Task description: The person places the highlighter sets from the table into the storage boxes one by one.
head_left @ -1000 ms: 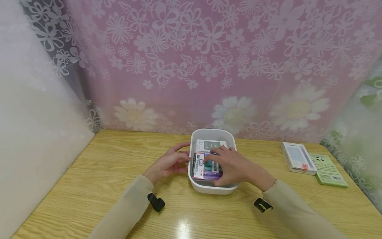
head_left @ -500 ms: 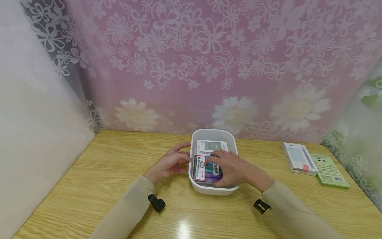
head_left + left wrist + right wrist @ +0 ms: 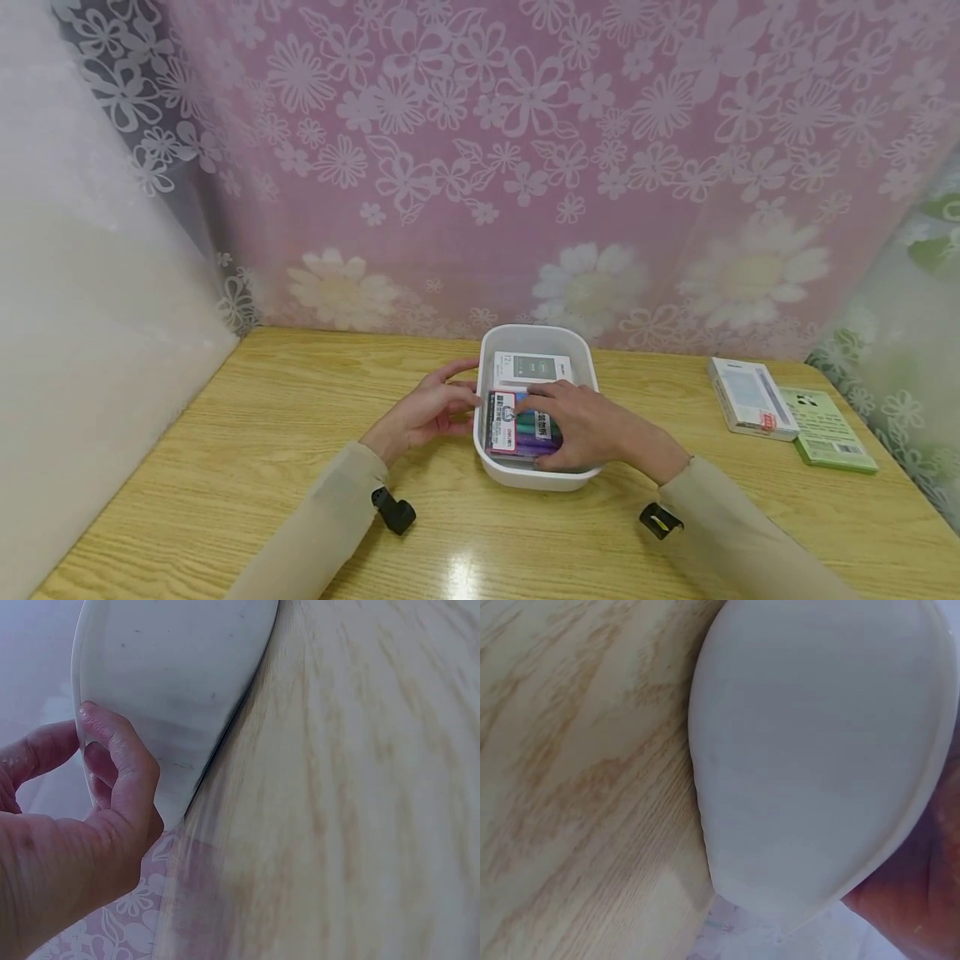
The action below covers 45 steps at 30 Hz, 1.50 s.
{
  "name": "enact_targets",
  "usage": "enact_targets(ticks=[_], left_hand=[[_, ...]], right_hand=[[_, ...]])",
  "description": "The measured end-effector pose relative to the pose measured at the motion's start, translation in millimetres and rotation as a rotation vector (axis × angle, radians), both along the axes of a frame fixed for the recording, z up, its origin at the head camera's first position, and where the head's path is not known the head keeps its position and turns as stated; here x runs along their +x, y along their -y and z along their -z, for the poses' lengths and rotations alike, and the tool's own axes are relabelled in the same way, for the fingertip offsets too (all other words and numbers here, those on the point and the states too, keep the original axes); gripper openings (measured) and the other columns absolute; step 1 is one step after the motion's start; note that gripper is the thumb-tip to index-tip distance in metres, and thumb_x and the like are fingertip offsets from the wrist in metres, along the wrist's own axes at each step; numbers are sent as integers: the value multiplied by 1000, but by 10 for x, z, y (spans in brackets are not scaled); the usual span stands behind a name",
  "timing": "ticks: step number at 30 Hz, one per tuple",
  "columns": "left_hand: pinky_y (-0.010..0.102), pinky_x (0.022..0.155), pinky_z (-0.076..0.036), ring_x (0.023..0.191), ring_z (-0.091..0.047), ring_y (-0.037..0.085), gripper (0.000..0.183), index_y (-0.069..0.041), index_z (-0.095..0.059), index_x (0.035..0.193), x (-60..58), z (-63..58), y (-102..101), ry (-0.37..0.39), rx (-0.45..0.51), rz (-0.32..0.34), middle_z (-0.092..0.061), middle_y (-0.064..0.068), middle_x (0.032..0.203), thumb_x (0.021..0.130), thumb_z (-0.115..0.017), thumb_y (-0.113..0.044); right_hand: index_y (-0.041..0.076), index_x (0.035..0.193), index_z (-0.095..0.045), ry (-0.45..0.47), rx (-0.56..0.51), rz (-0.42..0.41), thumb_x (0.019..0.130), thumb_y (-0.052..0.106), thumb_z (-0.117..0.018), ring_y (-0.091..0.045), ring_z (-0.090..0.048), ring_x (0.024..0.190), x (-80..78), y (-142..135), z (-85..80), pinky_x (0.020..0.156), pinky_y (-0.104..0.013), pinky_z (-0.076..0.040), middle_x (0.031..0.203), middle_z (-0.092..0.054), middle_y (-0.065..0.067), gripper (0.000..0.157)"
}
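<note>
A white plastic bin point(image 3: 536, 481) stands on the wooden table. My left hand point(image 3: 429, 412) is at its left side; in the left wrist view the fingers point(image 3: 124, 746) lie against the outer wall and the thumb meets the rim. Inside the bin, my right hand point(image 3: 588, 423) holds a clear pack of coloured pens point(image 3: 504, 423) with a white label, fingers toward its far side and thumb toward its near side. The pack's right end is hidden under that hand. Behind it lies a white box point(image 3: 532, 367) with a grey-green panel, also in the bin.
On the right of the table point(image 3: 262, 433), a white box with a red sticker point(image 3: 752, 396) overlaps a green pack point(image 3: 828, 429). A pink floral curtain point(image 3: 480, 167) hangs close behind the bin.
The pack of pens has shifted slightly toward me and sits flatter in the bin, showing more of the white box behind it. My left hand keeps its place.
</note>
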<state>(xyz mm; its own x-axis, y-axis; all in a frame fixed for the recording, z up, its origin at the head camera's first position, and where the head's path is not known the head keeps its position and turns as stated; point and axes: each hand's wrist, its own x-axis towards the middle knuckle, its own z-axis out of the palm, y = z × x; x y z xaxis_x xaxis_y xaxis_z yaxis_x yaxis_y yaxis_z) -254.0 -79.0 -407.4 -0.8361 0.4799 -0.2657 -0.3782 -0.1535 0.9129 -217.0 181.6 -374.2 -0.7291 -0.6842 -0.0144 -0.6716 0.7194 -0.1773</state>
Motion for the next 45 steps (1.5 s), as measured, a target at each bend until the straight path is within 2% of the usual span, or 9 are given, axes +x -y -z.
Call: enact_targets(ticks=[8,16,23,30,37,45], left_hand=[[35,75,-60,97,-67,15,75,-17,-33,159,5,4,-2,-1,0,-3,-58,17,139,92,-61,2],[34,74,-60,98,-67,16,75,-17,-34,159,11,9,1,-2,-4,-11,-57,20,144,92,-61,1],[34,75,-60,99,-67,16,74,-18,-34,159,12,16,8,0,-7,-5,-55,20,146,93,-61,0],[34,75,-60,99,-67,16,72,-19,-36,158,4,12,3,1,-9,-4,-56,20,145,93,-61,0],[33,75,-60,100,-66,16,73,-19,-36,158,-7,-6,-6,3,-3,-8,-56,19,146,92,-62,0],[33,74,-60,98,-66,15,73,-18,-35,158,20,-12,-4,4,-3,-8,-55,21,147,92,-60,0]], right_hand=[[23,138,-62,-5,-19,7,80,50,-80,-37,-57,130,29,-16,-25,104,-56,-50,148,-56,-16,67],[19,138,-63,-102,-95,5,87,57,-71,-37,-59,129,49,-120,-30,103,-57,-51,145,-59,-16,64],[18,144,-58,-190,-142,-1,86,56,-73,-43,-53,136,68,-176,-33,107,-63,-45,148,-55,-21,71],[22,150,-53,-208,-139,74,87,59,-70,-48,-43,144,100,-289,-65,112,-69,-37,157,-46,-21,75],[21,152,-51,-249,-121,137,88,57,-69,-49,-42,143,106,-428,-120,110,-71,-36,159,-44,-21,76],[21,151,-51,-255,-111,243,88,63,-68,-49,-40,144,127,-569,-96,110,-72,-34,161,-41,-21,78]])
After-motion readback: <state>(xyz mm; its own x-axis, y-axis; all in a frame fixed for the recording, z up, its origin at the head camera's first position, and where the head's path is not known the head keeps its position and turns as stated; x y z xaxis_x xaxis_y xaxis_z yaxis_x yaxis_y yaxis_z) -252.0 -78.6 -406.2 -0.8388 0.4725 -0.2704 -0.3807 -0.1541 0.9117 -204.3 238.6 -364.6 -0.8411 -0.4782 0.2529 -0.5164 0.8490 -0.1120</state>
